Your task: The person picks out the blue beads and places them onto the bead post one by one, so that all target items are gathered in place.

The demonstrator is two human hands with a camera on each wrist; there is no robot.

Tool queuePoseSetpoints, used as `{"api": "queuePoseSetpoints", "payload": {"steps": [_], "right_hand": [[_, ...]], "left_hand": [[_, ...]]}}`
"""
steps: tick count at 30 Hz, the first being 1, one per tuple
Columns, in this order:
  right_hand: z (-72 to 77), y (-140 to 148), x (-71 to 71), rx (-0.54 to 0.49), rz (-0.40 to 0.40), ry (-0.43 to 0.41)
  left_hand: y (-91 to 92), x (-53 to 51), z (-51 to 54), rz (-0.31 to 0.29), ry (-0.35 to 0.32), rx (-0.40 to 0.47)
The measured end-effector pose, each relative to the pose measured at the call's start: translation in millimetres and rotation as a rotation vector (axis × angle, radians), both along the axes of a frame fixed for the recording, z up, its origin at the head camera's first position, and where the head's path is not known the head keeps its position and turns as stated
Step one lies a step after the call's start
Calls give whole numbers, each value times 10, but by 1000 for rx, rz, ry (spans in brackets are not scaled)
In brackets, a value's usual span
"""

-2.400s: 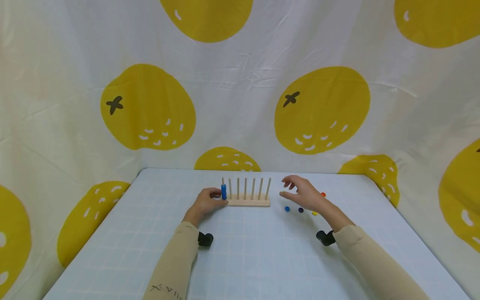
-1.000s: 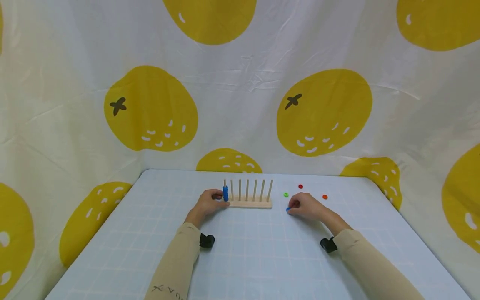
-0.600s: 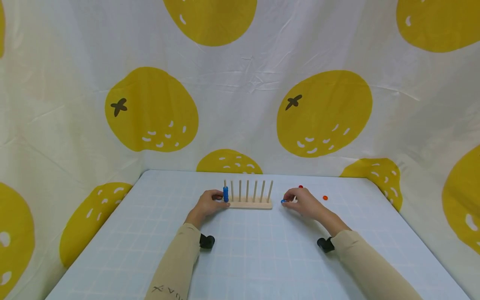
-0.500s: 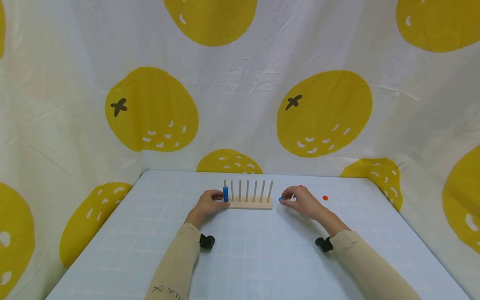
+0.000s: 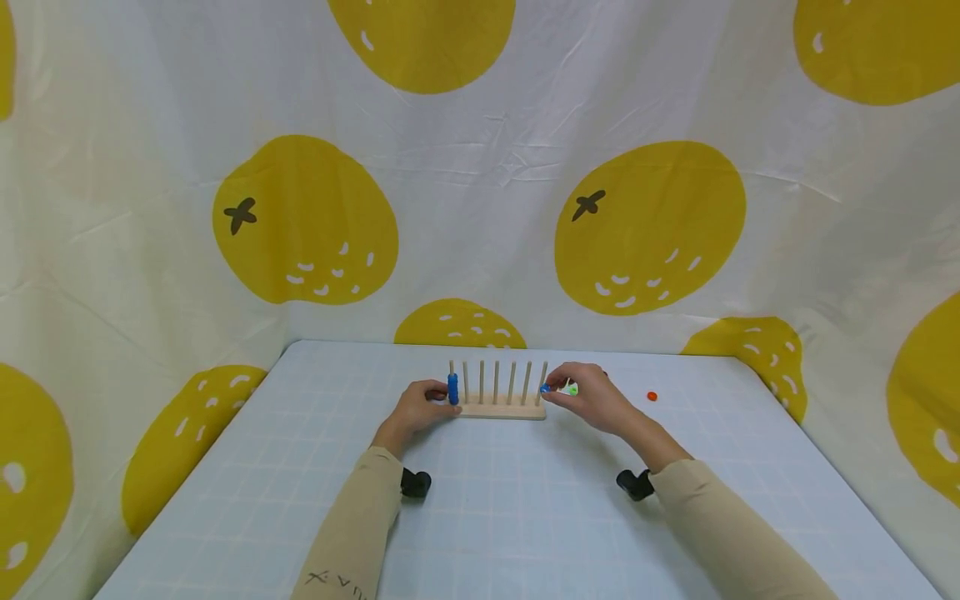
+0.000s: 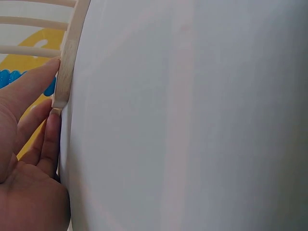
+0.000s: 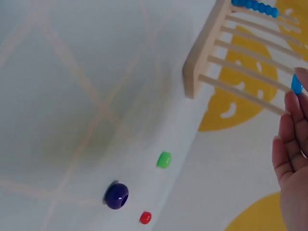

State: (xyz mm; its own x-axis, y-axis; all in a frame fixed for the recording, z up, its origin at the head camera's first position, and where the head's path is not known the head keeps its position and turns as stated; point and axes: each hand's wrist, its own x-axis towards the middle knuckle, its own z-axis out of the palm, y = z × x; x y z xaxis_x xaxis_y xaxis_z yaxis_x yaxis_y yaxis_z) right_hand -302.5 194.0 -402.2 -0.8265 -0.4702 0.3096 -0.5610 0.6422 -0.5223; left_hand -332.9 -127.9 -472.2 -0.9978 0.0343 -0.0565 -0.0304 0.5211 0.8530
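A wooden peg rack stands on the table, with several upright pegs in a row. Blue beads are stacked on its leftmost peg; the other pegs are bare. My left hand grips the rack's left end, thumb on the front of the base and fingers behind and below. Between thumb and fingertips, my right hand pinches a single blue bead. It holds that bead in the air near the upper part of the rack's right-hand pegs; whether it touches one cannot be told.
Loose beads lie right of the rack: a green bead, a purple bead, a red bead and an orange bead. My right hand partly covers this group in the head view. A fruit-print curtain hangs behind the table.
My right hand, open over the beads at first, has picked the blue bead off the table and carried it up and left to the rack's right side. My left hand keeps its grip.
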Motion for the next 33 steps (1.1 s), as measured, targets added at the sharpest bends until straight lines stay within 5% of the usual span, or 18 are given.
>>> {"api": "queuePoseSetpoints", "payload": {"steps": [13,33], "right_hand": [[176,-405,-79,-72,100,55],[295,-1010,-357,-57,122,14]], "left_hand": [[-14,-3,2,-7,12,2],[-26,-10,-6,-23,11,19]]}}
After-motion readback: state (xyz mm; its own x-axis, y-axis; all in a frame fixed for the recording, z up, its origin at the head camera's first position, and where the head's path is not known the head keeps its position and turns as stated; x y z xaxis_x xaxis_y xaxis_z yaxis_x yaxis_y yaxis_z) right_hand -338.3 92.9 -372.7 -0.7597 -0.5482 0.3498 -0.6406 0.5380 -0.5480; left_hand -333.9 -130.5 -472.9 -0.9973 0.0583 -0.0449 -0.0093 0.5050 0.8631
